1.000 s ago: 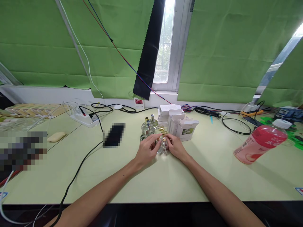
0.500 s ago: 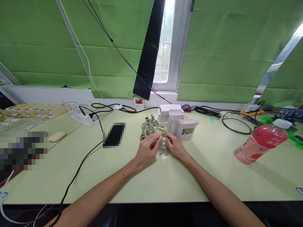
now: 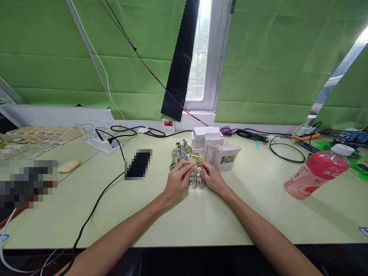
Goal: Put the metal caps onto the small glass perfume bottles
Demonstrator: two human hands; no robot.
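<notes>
Two clear glass perfume bottles stand close together between my hands, one under my left fingers and another perfume bottle (image 3: 200, 180) with a gold neck on the right. My left hand (image 3: 178, 181) is closed around the left bottle, with its fingers bent over the top and hiding part of it. On the other side, my right hand (image 3: 213, 177) grips the right bottle with curled fingers. Gold caps (image 3: 196, 156) lie just beyond the fingertips. Behind my left hand is a group of several capped perfume bottles (image 3: 187, 147).
White cartons (image 3: 228, 158) stand behind my right hand. A pink drink bottle (image 3: 317, 170) is to the right. A phone-like dark object (image 3: 138, 164) and a power strip (image 3: 103, 143) lie to the left, and a black cable (image 3: 97, 203) crosses the table (image 3: 258, 191).
My left fingers and thumb have shifted slightly on the left bottle, and more of its glass shows. My right hand has barely moved.
</notes>
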